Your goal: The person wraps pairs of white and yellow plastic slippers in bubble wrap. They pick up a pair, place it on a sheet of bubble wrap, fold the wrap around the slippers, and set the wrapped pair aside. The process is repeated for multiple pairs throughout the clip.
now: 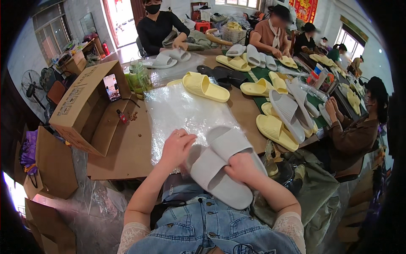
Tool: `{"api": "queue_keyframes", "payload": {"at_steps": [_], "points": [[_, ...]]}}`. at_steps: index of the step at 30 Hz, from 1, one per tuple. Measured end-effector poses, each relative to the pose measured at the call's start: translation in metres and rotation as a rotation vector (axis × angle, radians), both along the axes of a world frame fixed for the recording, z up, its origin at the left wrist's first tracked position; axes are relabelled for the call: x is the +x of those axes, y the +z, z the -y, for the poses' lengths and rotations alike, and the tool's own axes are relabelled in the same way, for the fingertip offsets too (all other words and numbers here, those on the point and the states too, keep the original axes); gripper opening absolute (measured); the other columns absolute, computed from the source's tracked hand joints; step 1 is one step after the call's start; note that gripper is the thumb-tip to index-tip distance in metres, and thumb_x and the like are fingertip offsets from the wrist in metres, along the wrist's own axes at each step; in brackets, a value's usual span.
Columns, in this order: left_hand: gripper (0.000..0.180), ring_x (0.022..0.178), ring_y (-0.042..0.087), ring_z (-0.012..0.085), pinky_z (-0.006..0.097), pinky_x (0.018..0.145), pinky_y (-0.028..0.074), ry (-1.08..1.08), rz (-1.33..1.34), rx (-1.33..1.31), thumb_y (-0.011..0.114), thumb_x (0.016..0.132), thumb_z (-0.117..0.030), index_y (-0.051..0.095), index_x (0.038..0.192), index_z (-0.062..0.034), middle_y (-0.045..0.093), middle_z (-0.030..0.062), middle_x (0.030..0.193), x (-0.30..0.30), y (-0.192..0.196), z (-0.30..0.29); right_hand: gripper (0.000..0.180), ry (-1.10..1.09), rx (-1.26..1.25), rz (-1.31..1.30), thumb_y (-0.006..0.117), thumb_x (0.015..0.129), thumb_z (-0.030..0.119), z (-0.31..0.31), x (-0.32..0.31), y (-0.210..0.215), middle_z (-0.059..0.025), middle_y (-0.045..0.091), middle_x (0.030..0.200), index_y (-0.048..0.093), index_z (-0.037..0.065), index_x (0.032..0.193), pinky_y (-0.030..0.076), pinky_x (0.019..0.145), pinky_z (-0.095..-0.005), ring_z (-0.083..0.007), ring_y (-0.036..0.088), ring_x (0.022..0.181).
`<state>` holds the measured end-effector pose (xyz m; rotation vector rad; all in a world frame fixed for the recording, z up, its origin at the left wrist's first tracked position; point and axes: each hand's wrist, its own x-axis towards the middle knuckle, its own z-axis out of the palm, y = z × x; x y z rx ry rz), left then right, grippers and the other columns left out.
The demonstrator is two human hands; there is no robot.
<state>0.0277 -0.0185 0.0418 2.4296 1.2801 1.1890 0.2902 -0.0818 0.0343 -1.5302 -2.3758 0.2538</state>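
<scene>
My right hand (pixel 243 168) is closed around the neighbouring straps of a pair of grey slide slippers (pixel 207 167), held tilted over my lap at the table's near edge. Its fingertips are tucked under the straps, out of sight. To the left of the slippers is my left hand (pixel 177 148), a ring on one finger. Its fingers are bent but apart, and nothing shows in them. Beneath and beyond both hands lies a stack of clear plastic bags (pixel 177 114). A yellow slide slipper (pixel 205 88) rests on the far part of that stack.
An open cardboard box (pixel 80 110) with a phone (pixel 112 88) propped in it stands at left, near a green jar (pixel 138 78). More yellow slippers (pixel 277 132) and grey slippers (pixel 287 114) are piled at right. Co-workers sit around the table, one close at right (pixel 355 127).
</scene>
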Motion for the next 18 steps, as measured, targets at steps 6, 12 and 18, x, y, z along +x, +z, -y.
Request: {"api": "queue_keyframes", "payload": {"at_steps": [6, 12, 18], "points": [[0.01, 0.084, 0.065, 0.0299, 0.04, 0.071, 0.053, -0.125, 0.003, -0.075, 0.069, 0.088, -0.014, 0.074, 0.096, -0.0097, 0.061, 0.0094, 0.085, 0.021, 0.012, 0.021, 0.034, -0.101, 0.057, -0.143, 0.066, 0.082, 0.031, -0.042, -0.026, -0.008, -0.0238, 0.067, 0.074, 0.068, -0.002, 0.072, 0.054, 0.072, -0.0502, -0.0411, 0.067, 0.073], [0.018, 0.075, 0.06, 0.0236, 0.033, 0.068, 0.048, -0.302, 0.186, -0.234, 0.067, 0.089, -0.006, 0.075, 0.105, -0.0071, 0.062, 0.0088, 0.082, 0.014, 0.018, 0.03, 0.041, -0.03, 0.101, -0.205, 0.071, 0.083, 0.039, -0.063, -0.057, -0.035, -0.0247, 0.065, 0.073, 0.067, -0.001, 0.071, 0.052, 0.069, -0.0514, -0.0423, 0.066, 0.074], [0.018, 0.078, 0.06, 0.0199, 0.031, 0.071, 0.048, -0.31, 0.241, -0.369, 0.064, 0.09, -0.004, 0.075, 0.105, -0.0053, 0.062, 0.0085, 0.084, -0.003, 0.012, 0.035, 0.049, -0.02, 0.223, -0.208, 0.068, 0.087, 0.045, -0.062, -0.078, -0.048, -0.0243, 0.064, 0.068, 0.067, 0.0, 0.068, 0.054, 0.062, -0.0492, -0.0429, 0.066, 0.066]]}}
